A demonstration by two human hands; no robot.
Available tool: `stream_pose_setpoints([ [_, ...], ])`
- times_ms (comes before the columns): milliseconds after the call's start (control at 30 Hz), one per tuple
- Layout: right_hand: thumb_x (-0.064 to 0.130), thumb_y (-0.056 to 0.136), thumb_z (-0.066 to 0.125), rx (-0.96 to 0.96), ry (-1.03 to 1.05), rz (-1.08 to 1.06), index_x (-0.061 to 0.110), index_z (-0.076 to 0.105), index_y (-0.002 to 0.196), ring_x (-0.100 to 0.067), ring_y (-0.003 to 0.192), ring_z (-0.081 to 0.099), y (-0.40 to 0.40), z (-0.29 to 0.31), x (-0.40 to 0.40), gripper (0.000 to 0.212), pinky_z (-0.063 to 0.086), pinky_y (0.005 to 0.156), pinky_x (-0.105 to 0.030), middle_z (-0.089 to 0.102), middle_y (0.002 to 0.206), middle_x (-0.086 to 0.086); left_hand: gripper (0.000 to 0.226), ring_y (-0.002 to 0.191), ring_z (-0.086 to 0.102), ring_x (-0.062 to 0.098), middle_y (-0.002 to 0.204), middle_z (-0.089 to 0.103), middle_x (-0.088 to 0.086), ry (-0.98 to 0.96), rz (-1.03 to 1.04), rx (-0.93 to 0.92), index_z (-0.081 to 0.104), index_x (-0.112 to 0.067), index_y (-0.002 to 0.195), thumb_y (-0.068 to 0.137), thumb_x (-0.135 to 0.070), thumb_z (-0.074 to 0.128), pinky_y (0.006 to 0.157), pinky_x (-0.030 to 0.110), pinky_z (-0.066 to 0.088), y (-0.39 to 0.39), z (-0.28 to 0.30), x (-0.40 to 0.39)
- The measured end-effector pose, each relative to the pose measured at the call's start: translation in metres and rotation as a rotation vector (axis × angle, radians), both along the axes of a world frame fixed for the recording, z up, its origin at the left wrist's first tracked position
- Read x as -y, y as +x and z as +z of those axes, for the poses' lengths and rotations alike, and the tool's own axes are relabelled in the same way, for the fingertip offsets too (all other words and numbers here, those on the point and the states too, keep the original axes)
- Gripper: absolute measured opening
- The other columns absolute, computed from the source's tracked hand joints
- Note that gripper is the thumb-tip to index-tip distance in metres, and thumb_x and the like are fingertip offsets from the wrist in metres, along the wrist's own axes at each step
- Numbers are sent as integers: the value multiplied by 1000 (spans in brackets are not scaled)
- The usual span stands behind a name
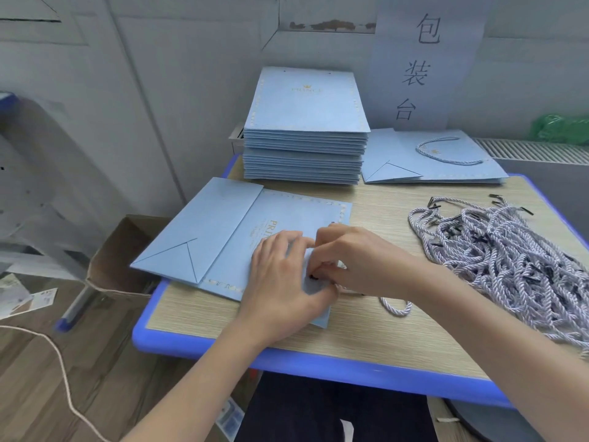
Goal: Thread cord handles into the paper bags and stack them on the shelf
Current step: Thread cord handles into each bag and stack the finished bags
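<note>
Bag point(223, 237) flat at frame centre on table point(376, 317), long axis upper right to lower left. Left hand point(283, 275) pinches top edge; right hand point(353, 260) pinches cord point(395, 309) tip at hole, cord trailing right. Right hand nearer hole.

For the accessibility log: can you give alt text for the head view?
Both hands, left hand and right hand, work a cord into a flat blue paper bag on a blue-edged table. Behind it sits a stack of bags; a pile of cords lies to the right.
</note>
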State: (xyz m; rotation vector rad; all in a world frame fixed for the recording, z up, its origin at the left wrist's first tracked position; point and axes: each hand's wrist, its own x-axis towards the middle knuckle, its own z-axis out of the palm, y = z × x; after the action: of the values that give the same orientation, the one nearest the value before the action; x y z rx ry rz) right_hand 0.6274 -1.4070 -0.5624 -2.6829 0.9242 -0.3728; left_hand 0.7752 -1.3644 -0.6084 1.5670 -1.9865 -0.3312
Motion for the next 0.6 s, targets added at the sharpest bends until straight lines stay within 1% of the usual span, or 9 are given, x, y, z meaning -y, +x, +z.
stream_pose_setpoints([
  [67,19,79,55,33,8,-26,17,76,84,-14,74,48,-4,0,0,21,45,71,-33,53,79,2,63,116,36,9,117,46,-12,-5,10,-60,49,-25,112,62,-64,41,95,17,23,0,1,0],
  [167,20,80,52,154,-33,-137,19,74,93,-10,78,49,-13,3,1,25,40,70,-22,56,85,4,53,103,43,7,103,51,-13,46,55,-205,51,-26,94,59,-65,46,87,19,33,2,6,-1],
  [233,19,81,53,243,-62,-210,18,70,90,-2,72,49,-18,7,0,19,37,67,-14,57,83,6,41,99,50,3,97,56,-13,63,87,-340,54,-27,79,58,-62,51,82,12,35,6,8,-2],
  [267,19,80,54,271,-65,-235,17,68,87,-2,69,49,-20,8,-2,15,38,64,-13,56,79,7,36,97,52,1,94,59,-13,60,103,-387,55,-26,72,59,-60,55,79,8,34,7,9,-2],
  [367,19,80,58,274,-45,-260,14,68,78,-2,63,50,-19,8,-10,12,37,61,-15,56,70,8,26,87,57,-1,86,63,-10,50,132,-455,55,-22,59,69,-40,71,75,3,33,8,10,-3],
  [433,20,84,61,211,0,-274,16,71,78,3,59,48,-15,5,-15,12,35,59,-17,56,66,10,29,86,58,1,85,65,-7,46,137,-460,56,-16,55,77,-22,74,76,3,33,8,9,-3],
  [467,21,86,61,169,35,-291,18,72,80,3,57,47,-12,3,-17,13,34,58,-20,55,65,11,29,85,58,1,85,66,-7,41,140,-455,58,-11,55,79,-18,73,77,3,34,8,9,-3],
  [533,26,87,58,128,124,-343,21,72,79,-4,53,44,-3,-1,-19,17,34,57,-25,54,58,9,28,86,59,2,84,67,-7,34,144,-451,62,-6,55,81,-15,70,76,2,34,9,9,-3],
  [600,27,86,59,164,204,-403,21,66,63,-9,49,39,4,-3,-18,25,32,53,-26,46,49,6,26,86,58,3,83,67,-9,24,146,-452,64,-6,57,81,-14,70,75,3,35,8,10,-3],
])
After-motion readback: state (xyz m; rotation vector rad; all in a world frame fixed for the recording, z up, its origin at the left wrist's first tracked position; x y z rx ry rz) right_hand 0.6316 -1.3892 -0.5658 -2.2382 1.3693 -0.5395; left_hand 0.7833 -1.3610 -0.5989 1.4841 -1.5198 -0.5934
